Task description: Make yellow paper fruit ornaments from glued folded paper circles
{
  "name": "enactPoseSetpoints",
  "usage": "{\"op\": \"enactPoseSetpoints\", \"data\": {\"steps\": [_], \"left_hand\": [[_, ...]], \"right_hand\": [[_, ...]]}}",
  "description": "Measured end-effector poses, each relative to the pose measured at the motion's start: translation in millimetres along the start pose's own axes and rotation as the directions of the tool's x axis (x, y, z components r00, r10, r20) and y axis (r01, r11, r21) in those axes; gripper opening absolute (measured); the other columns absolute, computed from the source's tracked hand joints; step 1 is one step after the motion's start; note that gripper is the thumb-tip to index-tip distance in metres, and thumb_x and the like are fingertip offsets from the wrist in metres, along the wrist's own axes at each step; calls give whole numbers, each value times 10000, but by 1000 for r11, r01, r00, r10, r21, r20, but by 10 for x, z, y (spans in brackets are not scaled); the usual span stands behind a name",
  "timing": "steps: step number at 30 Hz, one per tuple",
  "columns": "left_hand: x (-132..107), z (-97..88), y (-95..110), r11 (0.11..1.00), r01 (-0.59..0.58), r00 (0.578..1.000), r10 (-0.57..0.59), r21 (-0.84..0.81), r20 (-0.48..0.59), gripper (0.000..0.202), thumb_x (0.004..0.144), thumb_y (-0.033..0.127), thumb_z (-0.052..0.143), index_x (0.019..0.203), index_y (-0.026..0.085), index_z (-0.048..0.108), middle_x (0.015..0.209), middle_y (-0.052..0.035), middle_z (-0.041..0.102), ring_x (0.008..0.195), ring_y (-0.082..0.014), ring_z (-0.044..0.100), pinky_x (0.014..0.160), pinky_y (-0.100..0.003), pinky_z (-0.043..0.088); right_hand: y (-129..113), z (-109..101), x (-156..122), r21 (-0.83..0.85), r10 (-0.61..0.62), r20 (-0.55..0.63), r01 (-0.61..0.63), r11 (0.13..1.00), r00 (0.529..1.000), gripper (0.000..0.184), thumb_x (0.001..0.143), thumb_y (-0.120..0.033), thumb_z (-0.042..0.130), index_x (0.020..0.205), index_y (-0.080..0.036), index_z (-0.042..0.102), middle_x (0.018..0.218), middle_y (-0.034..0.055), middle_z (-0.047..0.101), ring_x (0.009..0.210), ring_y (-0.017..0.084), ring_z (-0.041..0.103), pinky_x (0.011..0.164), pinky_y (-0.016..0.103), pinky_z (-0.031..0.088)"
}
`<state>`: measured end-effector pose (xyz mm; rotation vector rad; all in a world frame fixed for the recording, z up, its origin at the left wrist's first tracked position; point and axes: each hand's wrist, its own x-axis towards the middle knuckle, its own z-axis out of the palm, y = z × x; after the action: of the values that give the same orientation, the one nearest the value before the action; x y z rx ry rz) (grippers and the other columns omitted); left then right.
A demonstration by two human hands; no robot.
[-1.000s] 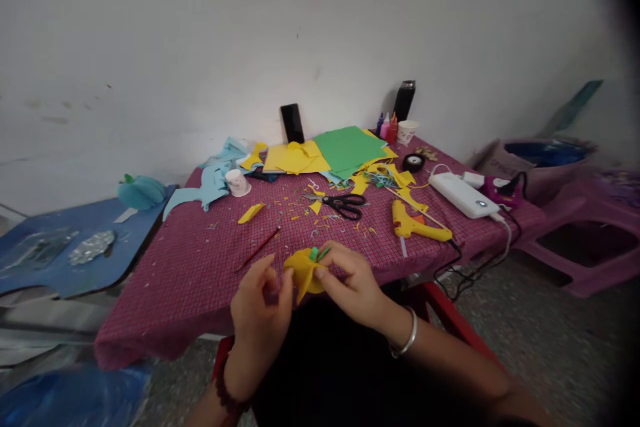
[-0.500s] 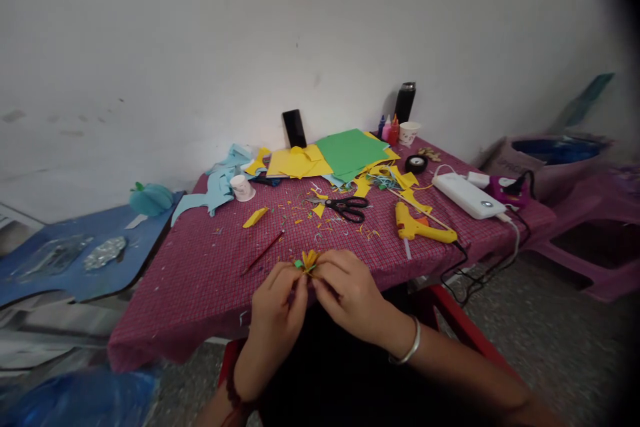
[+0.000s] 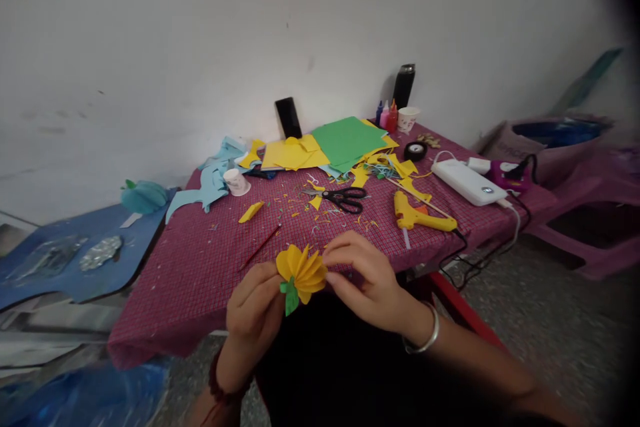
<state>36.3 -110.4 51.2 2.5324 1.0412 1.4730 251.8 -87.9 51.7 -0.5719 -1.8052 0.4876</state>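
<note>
At the near edge of the counter (image 3: 195,260), between the two hands, is a yellow paper piece (image 3: 309,272), shaped like an open flower. Its many thin, matt petals have rounded ends and spread like the pages of a fanned book; a folded green stub (image 3: 284,287) and a pointed green paper leaf (image 3: 291,301) sit at its lower left. The fingers of the left hand (image 3: 254,303) pinch it at the left side. The thumb and forefinger of the right hand (image 3: 367,280) are slightly parted beside the right-hand petals; whether they grip the paper I cannot tell. Checked pink-red cloth (image 3: 160,303) covers the counter. Beyond the piece lie a slim dark-red pencil (image 3: 261,246), black-handled scissors (image 3: 343,199) with pointed metal blades, flat, smooth green sheets (image 3: 350,140) and a yellow plastic glue gun (image 3: 425,220).
</note>
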Motion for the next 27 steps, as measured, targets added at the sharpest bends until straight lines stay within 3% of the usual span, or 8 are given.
{"op": "enactPoseSetpoints", "data": {"steps": [10,14,18,22,27], "left_hand": [[18,24,16,993,-114,994,114,24,3,278,785,-44,591,979,153,626,943,-84,662,867,-174,628,766,-292,538],[75,-1,96,998,-52,994,49,31,97,218,826,-12,535,960,145,606,842,-66,640,783,-154,608,688,-259,511],[107,2,132,999,4,992,-9,39,122,170,844,17,521,915,159,581,767,-45,616,711,-143,581,622,-245,479],[120,25,140,1000,-5,990,2,19,142,176,852,10,507,883,167,582,759,-42,606,687,-140,566,614,-248,474],[95,39,102,999,-18,986,26,-49,162,202,847,-13,509,871,171,587,764,-41,598,691,-136,561,622,-244,470]], "right_hand": [[32,-15,-12,-129,-36,71,45,991,997,75,882,-135,600,934,-189,594,869,34,617,827,167,565,741,337,427],[18,-16,12,-163,0,145,24,986,989,69,873,-174,628,845,-190,567,847,18,605,823,166,548,751,334,392],[-14,-3,36,-177,50,217,-11,984,975,80,870,-190,633,828,-185,566,849,13,605,835,165,546,766,333,367],[-47,21,56,-214,35,291,29,976,956,75,931,-192,542,896,-182,608,850,15,627,814,161,540,751,339,336],[-26,49,68,-168,-21,314,77,983,949,197,927,-164,436,782,-185,568,730,-2,591,714,158,491,711,351,309]]}}
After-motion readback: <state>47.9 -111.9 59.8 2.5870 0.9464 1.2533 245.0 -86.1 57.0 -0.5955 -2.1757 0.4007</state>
